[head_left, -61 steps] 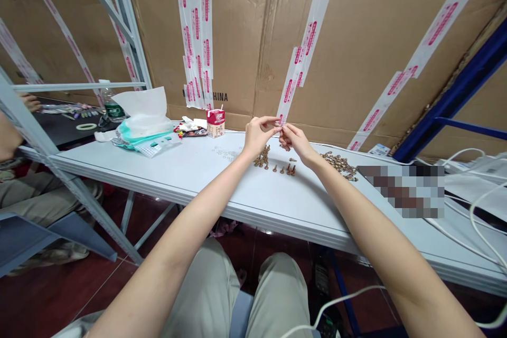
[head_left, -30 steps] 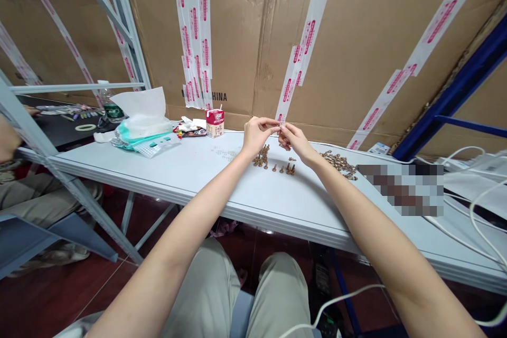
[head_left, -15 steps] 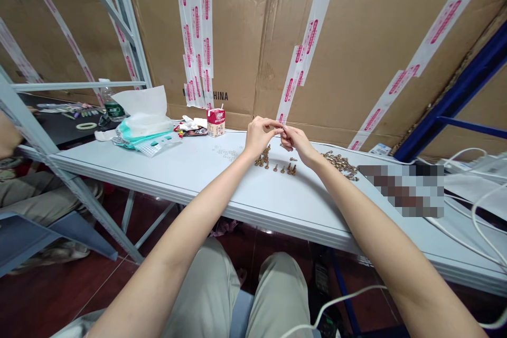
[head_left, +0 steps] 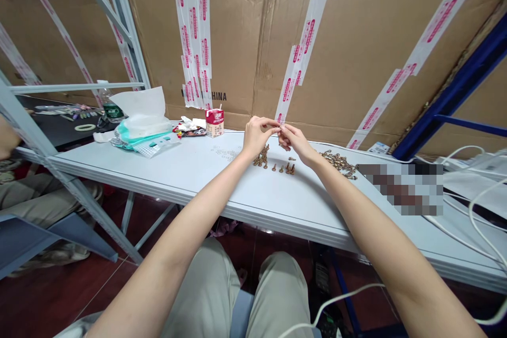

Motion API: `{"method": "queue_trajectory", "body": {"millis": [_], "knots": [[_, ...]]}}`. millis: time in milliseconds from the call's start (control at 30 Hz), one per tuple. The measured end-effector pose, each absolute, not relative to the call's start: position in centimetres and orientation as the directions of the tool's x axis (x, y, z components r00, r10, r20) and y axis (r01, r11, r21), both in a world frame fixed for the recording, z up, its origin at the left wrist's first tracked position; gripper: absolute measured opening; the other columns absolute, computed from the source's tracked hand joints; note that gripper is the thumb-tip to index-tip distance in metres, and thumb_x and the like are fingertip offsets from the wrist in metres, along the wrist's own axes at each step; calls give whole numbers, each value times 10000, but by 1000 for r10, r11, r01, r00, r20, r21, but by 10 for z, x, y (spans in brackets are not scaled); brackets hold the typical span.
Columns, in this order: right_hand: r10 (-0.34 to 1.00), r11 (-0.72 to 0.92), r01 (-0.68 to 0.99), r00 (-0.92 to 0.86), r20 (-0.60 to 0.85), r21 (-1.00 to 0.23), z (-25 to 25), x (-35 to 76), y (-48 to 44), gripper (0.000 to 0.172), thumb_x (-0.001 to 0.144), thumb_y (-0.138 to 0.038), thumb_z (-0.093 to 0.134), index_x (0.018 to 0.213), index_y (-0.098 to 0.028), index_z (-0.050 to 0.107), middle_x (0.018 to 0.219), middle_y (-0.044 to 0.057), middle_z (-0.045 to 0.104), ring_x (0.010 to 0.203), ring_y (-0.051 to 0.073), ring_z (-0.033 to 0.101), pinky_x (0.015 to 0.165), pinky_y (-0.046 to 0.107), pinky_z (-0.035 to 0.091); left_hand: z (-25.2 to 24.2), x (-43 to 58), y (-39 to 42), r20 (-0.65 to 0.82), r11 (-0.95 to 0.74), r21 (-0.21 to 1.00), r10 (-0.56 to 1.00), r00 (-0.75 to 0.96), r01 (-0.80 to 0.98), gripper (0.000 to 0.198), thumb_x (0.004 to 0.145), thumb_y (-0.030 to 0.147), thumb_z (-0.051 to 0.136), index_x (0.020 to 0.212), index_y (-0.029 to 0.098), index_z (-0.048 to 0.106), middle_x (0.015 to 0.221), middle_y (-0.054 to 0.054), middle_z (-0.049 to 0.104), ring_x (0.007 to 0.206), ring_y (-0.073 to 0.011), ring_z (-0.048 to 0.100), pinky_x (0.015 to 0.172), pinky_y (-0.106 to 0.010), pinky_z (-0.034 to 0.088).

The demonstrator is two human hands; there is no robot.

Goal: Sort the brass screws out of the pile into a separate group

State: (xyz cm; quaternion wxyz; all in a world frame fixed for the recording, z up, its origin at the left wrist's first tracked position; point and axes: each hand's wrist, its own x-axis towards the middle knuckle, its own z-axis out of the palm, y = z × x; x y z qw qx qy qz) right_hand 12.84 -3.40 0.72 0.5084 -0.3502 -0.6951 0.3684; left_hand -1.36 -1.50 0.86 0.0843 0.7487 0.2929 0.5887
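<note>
My left hand and my right hand meet fingertip to fingertip above the table. Both are closed in a pinch, and whatever small piece sits between the fingertips is too hidden to name. Below my left hand stands a cluster of brass-coloured screws. A few more upright screws are in a row to its right, and one screw lies just under my right hand. A loose pile of brass-coloured screws lies beside my right forearm. Small clear rings are scattered left of my left hand.
A red and beige drink carton stands at the back, by crumpled wrappers. Farther left lie a white and teal plastic package and a bottle. Cardboard walls the rear. White cables run at right, near a blurred-out patch.
The fingertips of both hands have shifted slightly against each other while staying pinched together. The whole view has drifted a little; the screws and rings look unchanged.
</note>
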Motion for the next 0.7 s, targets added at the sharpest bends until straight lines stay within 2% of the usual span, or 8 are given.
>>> {"method": "queue_trajectory", "body": {"millis": [333,700], "knots": [[877,450,77,-225,424,-890,8,126,-36,368,800,-484,468,618,-188,348,495,-64,274,408,55,252,359,183,224,9,-12,-17,817,-804,461,550,172,375,97,729,257,615,786,221,685,779,-19,672,787,-168,494,713,-291,393],[866,454,41,-253,431,-890,6,127,-34,378,809,-483,460,608,-186,340,487,-67,249,405,53,224,368,182,219,9,-12,-19,834,-819,442,526,169,366,93,730,225,607,782,211,683,757,-9,665,747,-157,474,716,-279,389]]}}
